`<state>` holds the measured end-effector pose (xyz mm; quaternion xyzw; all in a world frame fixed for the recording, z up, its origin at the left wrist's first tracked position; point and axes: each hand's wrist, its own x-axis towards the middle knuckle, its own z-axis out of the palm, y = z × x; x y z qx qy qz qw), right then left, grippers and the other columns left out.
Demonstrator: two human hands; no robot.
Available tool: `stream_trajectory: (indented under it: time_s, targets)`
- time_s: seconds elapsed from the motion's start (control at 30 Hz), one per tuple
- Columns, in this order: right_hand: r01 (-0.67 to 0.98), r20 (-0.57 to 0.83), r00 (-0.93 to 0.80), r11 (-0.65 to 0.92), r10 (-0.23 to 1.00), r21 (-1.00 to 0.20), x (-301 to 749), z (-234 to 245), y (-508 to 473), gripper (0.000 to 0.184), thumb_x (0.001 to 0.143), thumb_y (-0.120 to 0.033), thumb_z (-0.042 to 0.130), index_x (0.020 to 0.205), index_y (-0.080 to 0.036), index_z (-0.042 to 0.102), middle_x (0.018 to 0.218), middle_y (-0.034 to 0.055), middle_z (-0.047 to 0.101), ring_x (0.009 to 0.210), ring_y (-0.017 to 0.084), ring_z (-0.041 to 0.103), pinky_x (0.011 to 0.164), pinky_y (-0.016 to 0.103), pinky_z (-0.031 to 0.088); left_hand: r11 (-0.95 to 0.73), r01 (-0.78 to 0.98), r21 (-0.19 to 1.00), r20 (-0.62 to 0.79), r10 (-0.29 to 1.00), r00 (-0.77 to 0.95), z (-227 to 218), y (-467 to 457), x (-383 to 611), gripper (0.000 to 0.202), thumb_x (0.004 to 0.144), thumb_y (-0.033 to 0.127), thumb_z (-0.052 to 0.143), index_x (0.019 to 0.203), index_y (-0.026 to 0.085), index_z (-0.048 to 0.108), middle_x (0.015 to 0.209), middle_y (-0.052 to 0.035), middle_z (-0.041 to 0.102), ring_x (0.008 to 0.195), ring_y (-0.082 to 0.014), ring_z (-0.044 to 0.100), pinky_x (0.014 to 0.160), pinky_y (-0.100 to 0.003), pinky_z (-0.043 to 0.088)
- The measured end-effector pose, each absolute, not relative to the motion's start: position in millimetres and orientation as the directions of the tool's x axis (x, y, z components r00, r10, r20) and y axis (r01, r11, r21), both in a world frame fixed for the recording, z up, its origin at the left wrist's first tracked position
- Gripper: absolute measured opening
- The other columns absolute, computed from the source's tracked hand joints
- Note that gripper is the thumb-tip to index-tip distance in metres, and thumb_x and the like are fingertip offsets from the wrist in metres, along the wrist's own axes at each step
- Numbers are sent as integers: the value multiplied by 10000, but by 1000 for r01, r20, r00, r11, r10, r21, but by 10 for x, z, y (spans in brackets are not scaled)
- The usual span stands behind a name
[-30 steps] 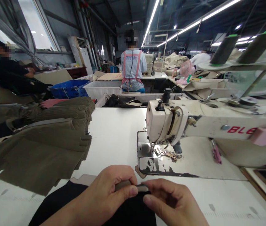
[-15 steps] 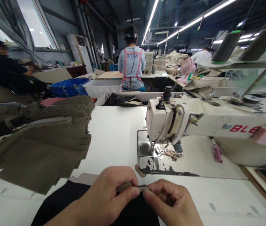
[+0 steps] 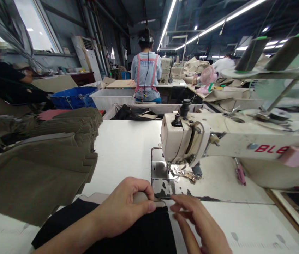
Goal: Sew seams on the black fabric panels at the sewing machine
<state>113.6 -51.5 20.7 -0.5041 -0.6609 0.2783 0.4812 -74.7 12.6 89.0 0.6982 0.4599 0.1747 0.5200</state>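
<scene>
A black fabric piece (image 3: 138, 233) lies at the table's front edge, with a grey-beige layer (image 3: 97, 197) showing along its far edge. My left hand (image 3: 125, 208) pinches that folded edge between thumb and fingers. Just right of the fabric's corner, my right hand (image 3: 197, 222) is apart from it, fingers spread and holding nothing. The sewing machine (image 3: 183, 141) stands beyond my hands, its presser foot (image 3: 174, 171) over the metal plate with no fabric under it.
A stack of olive fabric pieces (image 3: 40, 162) covers the left of the table. Pink-handled thread snips (image 3: 240, 173) lie under the machine arm. Thread cones (image 3: 252, 54) stand at the right. Ahead, a co-worker (image 3: 146, 70) sits beyond a white bin (image 3: 112, 98); another person (image 3: 1, 74) sits at left.
My right hand has let go of the fabric edge and moved slightly right, its fingers opening. My left hand keeps its pinch. The view has shifted slightly.
</scene>
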Motion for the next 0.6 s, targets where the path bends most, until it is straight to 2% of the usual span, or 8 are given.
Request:
stream_trajectory:
  time_s: [0.07, 0.1, 0.13, 0.17, 0.23, 0.3, 0.5, 0.6]
  targets:
    - [588, 635, -198, 609, 747, -532, 1289, 144, -415, 251, 916, -200, 470, 1141, -211, 582, 1084, 105, 619, 975, 219, 594, 825, 324, 510, -50, 452, 891, -235, 800, 552, 815, 287, -672, 103, 733, 233, 578, 697, 139, 555, 584, 60, 433, 550, -79, 369, 505, -182, 282]
    - [604, 682, -335, 704, 650, -374, 1363, 123, -344, 249, 927, -178, 449, 1133, -187, 588, 1092, 113, 622, 991, 222, 584, 834, 330, 504, -102, 485, 868, -218, 801, 558, 760, 374, -625, 102, 726, 233, 582, 690, 138, 567, 586, 56, 456, 559, -83, 396, 519, -180, 303]
    - [582, 672, -465, 771, 577, -259, 1430, 109, -262, 254, 942, -166, 413, 1117, -160, 596, 1079, 115, 635, 980, 218, 586, 826, 328, 507, -167, 532, 830, -194, 809, 556, 697, 464, -572, 95, 719, 230, 587, 685, 141, 583, 599, 50, 489, 582, -90, 435, 545, -181, 328]
    - [555, 631, -564, 810, 533, -188, 1486, 104, -174, 276, 956, -157, 368, 1105, -136, 600, 1060, 115, 651, 955, 212, 595, 813, 327, 514, -226, 581, 781, -169, 820, 546, 629, 552, -516, 87, 713, 228, 590, 680, 149, 599, 617, 43, 524, 613, -103, 473, 578, -188, 351]
    - [559, 529, -654, 816, 541, -143, 1561, 111, 6, 342, 976, -148, 284, 1077, -108, 608, 1018, 110, 676, 877, 192, 620, 781, 318, 534, -301, 663, 685, -124, 849, 514, 494, 717, -401, 65, 697, 224, 599, 675, 169, 625, 669, 23, 587, 691, -143, 533, 656, -228, 377]
    - [599, 467, -662, 789, 586, -140, 1589, 128, 166, 402, 981, -138, 226, 1026, -110, 625, 963, 97, 694, 826, 177, 636, 776, 306, 544, -306, 715, 629, -104, 878, 467, 387, 853, -298, 50, 678, 223, 605, 667, 187, 638, 696, 1, 619, 729, -187, 560, 689, -278, 379]
    - [634, 443, -638, 756, 630, -162, 1605, 169, 404, 354, 970, -143, 290, 930, -141, 641, 907, 69, 701, 823, 189, 634, 746, 322, 533, -285, 784, 551, -103, 909, 403, 295, 1103, -131, 109, 674, 254, 597, 728, 208, 679, 795, -42, 680, 824, -256, 615, 718, -322, 428]
    - [665, 473, -588, 725, 657, -180, 1631, 172, 429, 417, 988, -211, 229, 921, -151, 636, 917, 78, 702, 835, 221, 632, 720, 374, 510, -303, 771, 560, -101, 899, 426, 288, 1177, -101, 159, 691, 267, 599, 811, 214, 689, 868, -33, 693, 884, -247, 622, 780, -304, 444]
